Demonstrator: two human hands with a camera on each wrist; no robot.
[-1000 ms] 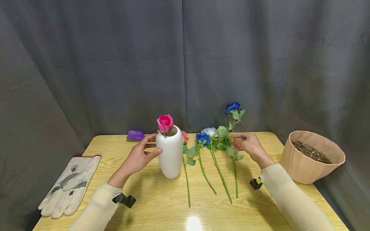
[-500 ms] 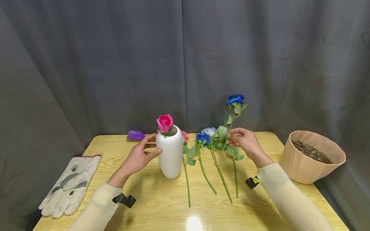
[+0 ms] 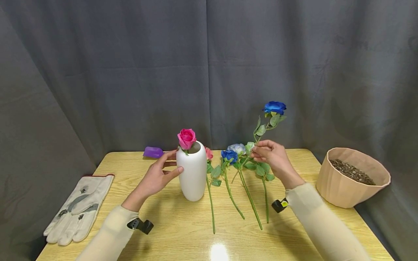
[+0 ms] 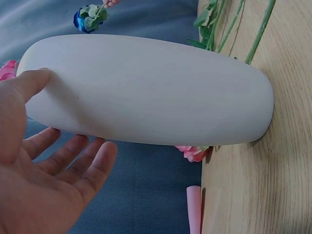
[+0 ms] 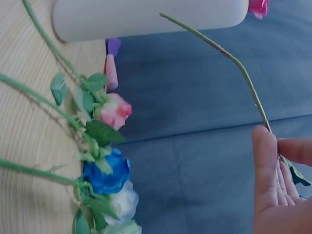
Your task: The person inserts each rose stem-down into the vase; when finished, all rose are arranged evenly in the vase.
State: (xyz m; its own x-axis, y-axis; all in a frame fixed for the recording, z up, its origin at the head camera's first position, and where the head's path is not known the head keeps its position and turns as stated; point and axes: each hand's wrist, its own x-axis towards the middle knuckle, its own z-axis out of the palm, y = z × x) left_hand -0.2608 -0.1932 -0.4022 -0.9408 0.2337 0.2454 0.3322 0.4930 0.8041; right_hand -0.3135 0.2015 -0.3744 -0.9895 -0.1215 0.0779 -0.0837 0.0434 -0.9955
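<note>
A white vase point(image 3: 192, 174) stands upright on the table, a pink rose point(image 3: 187, 139) leaning out of its mouth. My left hand point(image 3: 160, 174) holds the vase near its top, thumb on the near side and fingers on the left, as the left wrist view point(image 4: 53, 156) also shows. Raised above the tabletop is a blue rose point(image 3: 274, 107), its stem pinched between thumb and fingers of my right hand point(image 3: 272, 159). In the right wrist view its bare, bent stem point(image 5: 234, 58) points towards the vase.
Several flowers lie right of the vase: a coral one point(image 3: 208, 153), a blue one point(image 3: 229, 156), a pale blue-white one point(image 3: 237, 148) and a pale green one point(image 3: 249, 147). A purple scoop point(image 3: 152, 152), work gloves point(image 3: 78, 210) and a peach pot point(image 3: 336, 185) of soil surround them.
My right hand has lifted the blue rose and shifted a little left; the bloom has risen and tipped right, the stem's lower end swinging left. The left hand and vase have stayed put.
</note>
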